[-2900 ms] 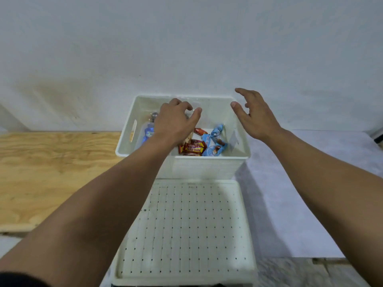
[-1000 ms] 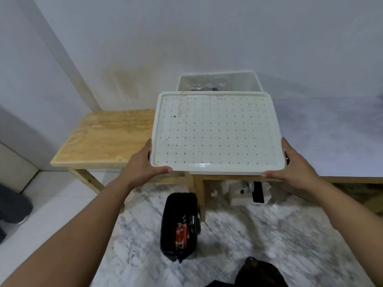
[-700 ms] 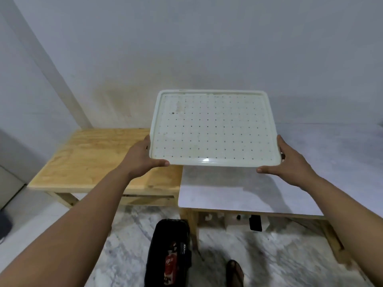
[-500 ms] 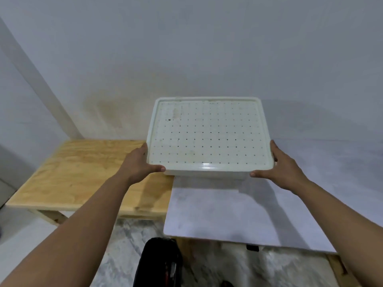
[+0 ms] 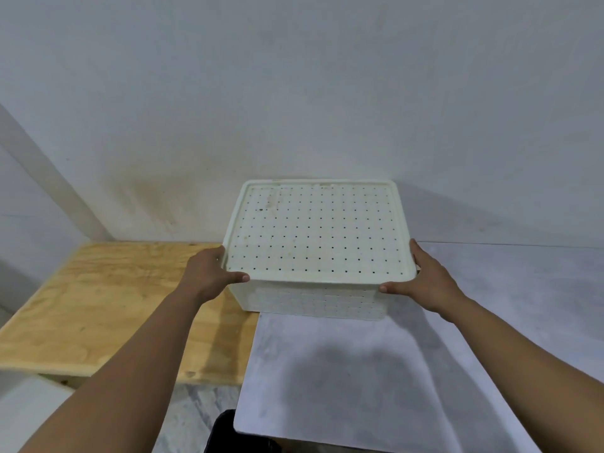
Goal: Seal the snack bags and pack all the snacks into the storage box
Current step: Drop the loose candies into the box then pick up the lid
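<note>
The white storage box point(image 5: 313, 300) stands against the wall, where the two tabletops meet. Its white perforated lid point(image 5: 315, 232) lies flat on top of it and hides the snacks inside. My left hand point(image 5: 209, 273) grips the lid's front left corner, thumb on the front edge. My right hand point(image 5: 421, 276) grips the front right corner the same way.
A plywood table point(image 5: 98, 305) is on the left and a grey tabletop point(image 5: 425, 371) on the right. The wall is directly behind the box. A black object point(image 5: 228, 433) sits on the marble floor below the table's front edge.
Both hands carried the lid forward from in front of the table and lowered it onto the box. The snacks, visible earlier in the open box, are now covered.
</note>
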